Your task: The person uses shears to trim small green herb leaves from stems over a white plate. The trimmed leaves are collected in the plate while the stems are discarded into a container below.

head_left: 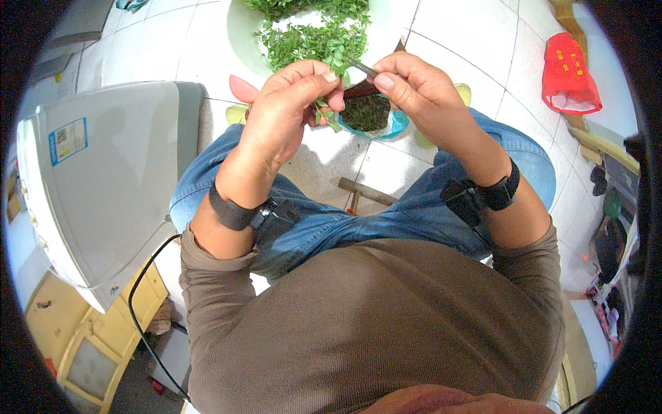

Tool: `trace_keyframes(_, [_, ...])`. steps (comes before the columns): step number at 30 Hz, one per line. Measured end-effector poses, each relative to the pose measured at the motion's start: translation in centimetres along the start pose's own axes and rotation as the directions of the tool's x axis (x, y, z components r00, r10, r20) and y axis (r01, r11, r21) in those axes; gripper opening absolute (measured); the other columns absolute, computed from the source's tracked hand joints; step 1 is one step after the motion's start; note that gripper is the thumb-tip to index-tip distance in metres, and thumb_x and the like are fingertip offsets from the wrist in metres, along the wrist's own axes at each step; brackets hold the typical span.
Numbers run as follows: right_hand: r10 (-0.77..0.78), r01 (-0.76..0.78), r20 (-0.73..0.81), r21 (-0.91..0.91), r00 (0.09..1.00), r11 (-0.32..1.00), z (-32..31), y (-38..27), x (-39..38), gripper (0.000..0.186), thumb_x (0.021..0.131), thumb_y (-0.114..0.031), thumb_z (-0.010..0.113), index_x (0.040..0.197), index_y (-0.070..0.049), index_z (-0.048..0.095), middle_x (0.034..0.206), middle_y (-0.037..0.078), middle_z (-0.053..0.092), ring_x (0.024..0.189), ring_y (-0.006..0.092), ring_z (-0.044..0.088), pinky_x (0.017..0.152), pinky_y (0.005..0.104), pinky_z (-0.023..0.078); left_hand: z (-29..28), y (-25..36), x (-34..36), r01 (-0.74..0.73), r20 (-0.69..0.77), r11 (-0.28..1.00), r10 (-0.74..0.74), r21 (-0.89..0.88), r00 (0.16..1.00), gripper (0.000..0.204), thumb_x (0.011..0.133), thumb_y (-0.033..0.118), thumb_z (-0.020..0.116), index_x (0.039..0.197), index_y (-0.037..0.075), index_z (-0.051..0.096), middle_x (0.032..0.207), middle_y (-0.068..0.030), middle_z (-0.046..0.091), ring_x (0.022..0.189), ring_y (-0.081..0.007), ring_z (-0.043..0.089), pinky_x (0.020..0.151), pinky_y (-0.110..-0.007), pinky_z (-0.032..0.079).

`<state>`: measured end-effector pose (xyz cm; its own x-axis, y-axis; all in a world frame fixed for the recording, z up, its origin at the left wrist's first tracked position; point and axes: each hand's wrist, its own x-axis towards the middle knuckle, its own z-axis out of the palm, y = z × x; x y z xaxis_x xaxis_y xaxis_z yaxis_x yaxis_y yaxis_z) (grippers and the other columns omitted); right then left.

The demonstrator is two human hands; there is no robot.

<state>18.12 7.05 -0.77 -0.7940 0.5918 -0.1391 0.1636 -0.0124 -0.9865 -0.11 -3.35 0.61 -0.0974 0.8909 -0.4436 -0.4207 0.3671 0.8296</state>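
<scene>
My left hand [289,110] and my right hand [414,86] meet above my knees, both pinching one thin green stem [360,67] between thumb and fingers. A few small leaves [325,114] hang below my left fingers. Just beneath the hands stands a small blue bowl [396,125] filled with picked green leaves. Farther ahead on the floor lies a pale round tray [241,34] heaped with leafy green sprigs [310,38]. Each wrist carries a black band.
A white appliance [103,179] with a grey lid stands close at my left. A red bag [567,74] lies on the white tiled floor at the right. A wooden stool leg [365,192] shows between my jeans-clad knees. A yellow cabinet [103,338] is at lower left.
</scene>
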Motion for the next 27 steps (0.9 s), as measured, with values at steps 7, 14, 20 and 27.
trace_keyframes(7, [0.082,-0.081,-0.018,0.029,0.997,0.996,0.18,0.07,-0.06,0.023,0.093,-0.025,0.053,0.092,-0.004,0.059,0.073,-0.001,0.052,0.064,0.0064,0.046,0.059,0.0224,0.040,0.60,-0.64,0.07,0.006,-0.039,0.999,-0.008,-0.038,0.999,0.013,0.089,0.020,0.055,0.085,0.008,0.059,0.070,0.0012,0.060,0.061,-0.0052,0.051,0.053,-0.018,0.037])
trace_keyframes(14, [0.054,-0.053,-0.020,0.016,0.998,0.998,0.27,0.26,-0.26,0.021,0.090,-0.024,0.056,0.089,-0.003,0.061,0.072,0.001,0.054,0.067,0.0097,0.049,0.060,0.0256,0.042,0.60,-0.91,0.15,-0.014,-0.059,0.999,0.011,-0.049,0.998,0.012,0.089,0.019,0.055,0.086,0.008,0.058,0.071,-0.0002,0.060,0.061,-0.0054,0.051,0.053,-0.019,0.038])
trace_keyframes(20, [0.025,-0.026,-0.047,-0.026,0.999,0.999,0.34,0.46,-0.33,0.020,0.090,-0.022,0.056,0.088,-0.002,0.060,0.073,0.003,0.056,0.069,0.0112,0.051,0.062,0.0269,0.043,0.89,-1.02,0.16,-0.015,-0.067,0.999,0.012,-0.036,0.998,0.013,0.089,0.019,0.055,0.085,0.007,0.058,0.071,-0.0004,0.060,0.060,-0.0055,0.050,0.053,-0.018,0.037])
trace_keyframes(27, [0.048,-0.048,-0.036,-0.024,0.998,0.999,0.30,0.65,-0.38,0.020,0.089,-0.022,0.057,0.088,-0.002,0.060,0.072,0.002,0.055,0.067,0.0105,0.049,0.060,0.0270,0.042,0.90,-1.12,0.04,0.011,-0.064,1.000,-0.013,-0.022,0.998,0.012,0.090,0.019,0.055,0.085,0.008,0.058,0.070,0.0001,0.060,0.058,-0.0050,0.048,0.052,-0.018,0.035])
